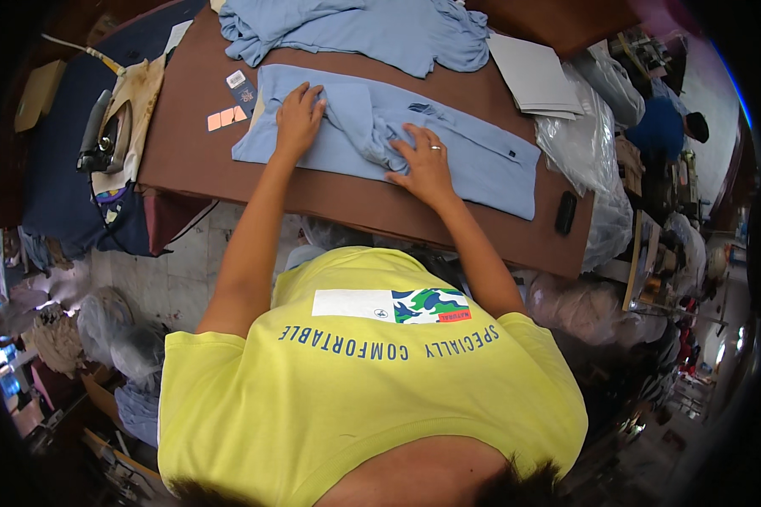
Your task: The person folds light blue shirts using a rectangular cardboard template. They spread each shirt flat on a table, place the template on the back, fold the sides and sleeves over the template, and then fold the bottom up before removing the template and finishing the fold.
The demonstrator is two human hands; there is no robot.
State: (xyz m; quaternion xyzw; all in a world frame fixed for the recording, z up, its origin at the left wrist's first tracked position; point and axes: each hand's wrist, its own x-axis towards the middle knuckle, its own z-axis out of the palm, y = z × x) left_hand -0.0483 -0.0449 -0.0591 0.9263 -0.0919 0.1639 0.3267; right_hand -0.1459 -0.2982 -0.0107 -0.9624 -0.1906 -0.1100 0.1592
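Observation:
A light blue knit garment (473,165), folded into a long flat band, lies across the brown-covered table (355,203) in front of me. It has a small dark print and a tiny dark label. On its left part rests my left hand (298,122), fingers spread over the cloth. My right hand (427,169), with a ring on one finger, touches a bunched, wrinkled part near the middle, its fingers apart. Just beyond, more light blue clothing (355,34) lies in a loose heap. Beside the garment's left end are a navy tag (243,91) and an orange-and-white card (227,117).
At left an iron (114,139) stands on a scorched cloth (142,89). White card sheets (534,76) and clear plastic bags (571,139) cover the table's right end, near a black oblong object (566,212). A person in blue (656,128) is farther off at right.

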